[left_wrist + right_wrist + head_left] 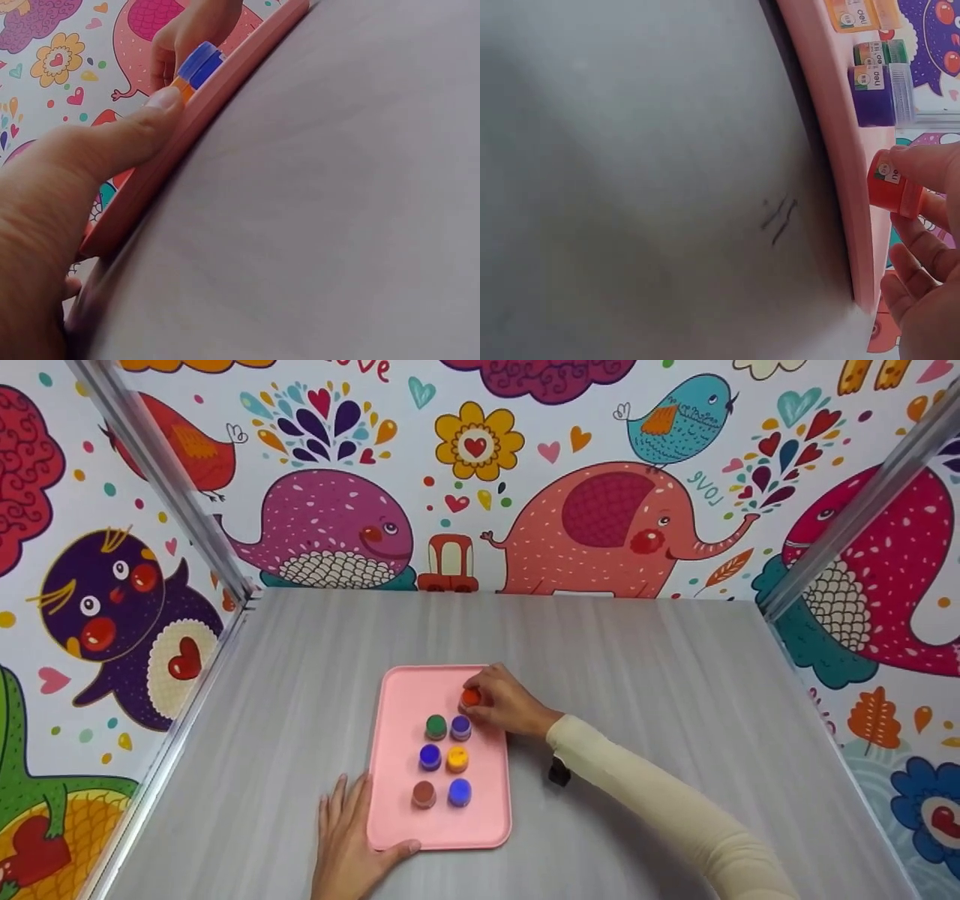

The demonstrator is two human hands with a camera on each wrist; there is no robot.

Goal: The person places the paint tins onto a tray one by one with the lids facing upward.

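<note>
In the head view, a pink tray [416, 690] lies on the table with small paint jars on it. My right hand [519, 703] pinches a red paint jar [886, 182] between thumb and fingers at the tray's far right part. Nearest to that jar stand a purple jar [461, 727] and a green jar [436, 727]. Closer to me are a dark blue jar [430, 757], a yellow jar [457, 759], a brown jar [424, 794] and a lighter blue jar [460, 793]. My left hand [346, 836] touches the tray's near left corner, fingers straight along its side and thumb at the near rim.
The grey table [300, 660] surrounds the tray. A wall [525, 547] printed with cartoon animals rises behind it, and metal posts [172, 487] stand at the back corners.
</note>
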